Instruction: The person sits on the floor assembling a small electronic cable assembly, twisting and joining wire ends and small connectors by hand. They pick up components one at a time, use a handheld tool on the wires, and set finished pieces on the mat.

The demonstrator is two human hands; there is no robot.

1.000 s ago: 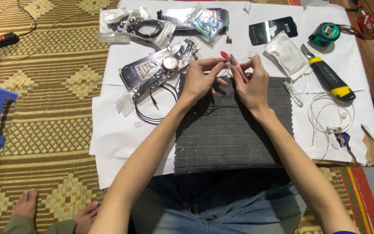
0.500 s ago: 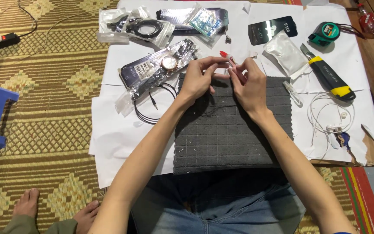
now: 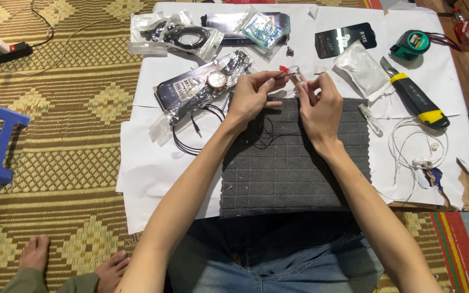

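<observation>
Head view: both hands (image 3: 286, 97) pinch a small clear packet (image 3: 293, 73).

You are wearing blue denim jeans (image 3: 278, 271), sitting with both forearms bare, no sleeves, rings or watch showing.

free: grey cloth (image 3: 294, 173) bare below the wrists – open approach | blocked: packets (image 3: 202, 89) to the left, utility knife (image 3: 414, 99) and white earphones (image 3: 416, 149) to the right – crowded
</observation>
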